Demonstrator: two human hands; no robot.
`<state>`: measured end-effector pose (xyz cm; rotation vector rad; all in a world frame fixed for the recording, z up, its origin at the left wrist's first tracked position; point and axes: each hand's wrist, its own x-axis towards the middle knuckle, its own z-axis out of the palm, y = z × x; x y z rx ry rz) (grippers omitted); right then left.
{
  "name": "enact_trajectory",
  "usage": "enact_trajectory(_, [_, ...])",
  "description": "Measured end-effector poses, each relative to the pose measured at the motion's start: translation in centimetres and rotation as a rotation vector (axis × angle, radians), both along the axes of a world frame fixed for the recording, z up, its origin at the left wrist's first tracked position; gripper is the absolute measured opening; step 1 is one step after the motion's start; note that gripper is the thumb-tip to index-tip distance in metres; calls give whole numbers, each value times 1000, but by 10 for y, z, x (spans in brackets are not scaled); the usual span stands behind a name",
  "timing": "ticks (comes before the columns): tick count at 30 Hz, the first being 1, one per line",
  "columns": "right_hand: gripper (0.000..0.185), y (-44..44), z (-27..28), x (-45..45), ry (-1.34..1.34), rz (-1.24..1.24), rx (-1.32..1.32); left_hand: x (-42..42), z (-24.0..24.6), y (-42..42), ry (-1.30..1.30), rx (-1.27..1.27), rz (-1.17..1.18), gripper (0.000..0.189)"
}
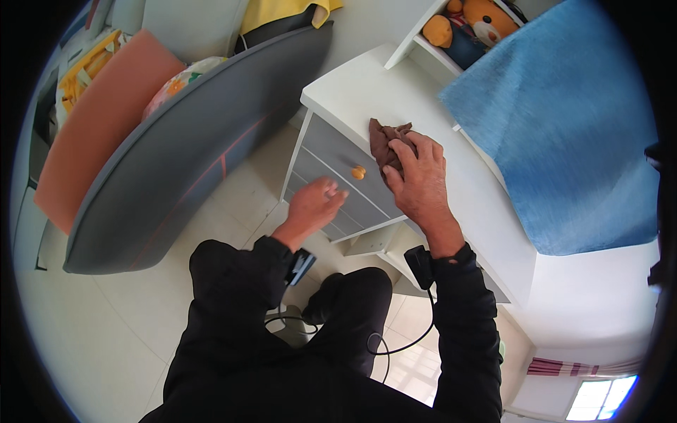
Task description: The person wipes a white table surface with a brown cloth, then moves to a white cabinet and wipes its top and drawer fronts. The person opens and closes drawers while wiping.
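A crumpled brown cloth is in my right hand, pressed against the front edge of a white desktop. The fingers bend over the cloth, and part of it hangs down over the grey top drawer front. My left hand hovers before the drawers, slightly blurred, fingers loosely curled and nothing visible in it. Between the two hands, a round wooden knob sticks out from the drawer front.
A grey bed headboard or footboard stands left, with a salmon cushion behind it. A blue cloth hangs over the shelf at right, beside a plush bear. Cables dangle from devices on both wrists.
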<state>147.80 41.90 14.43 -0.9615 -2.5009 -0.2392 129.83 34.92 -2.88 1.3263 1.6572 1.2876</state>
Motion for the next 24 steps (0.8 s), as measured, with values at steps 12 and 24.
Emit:
enact_trajectory(12, [50, 4, 0, 1, 19, 22, -6, 22, 51, 28, 171, -34, 103, 39])
enact_trajectory(24, [51, 5, 6, 4, -41, 0, -76, 4, 28, -70, 200, -52, 98, 28])
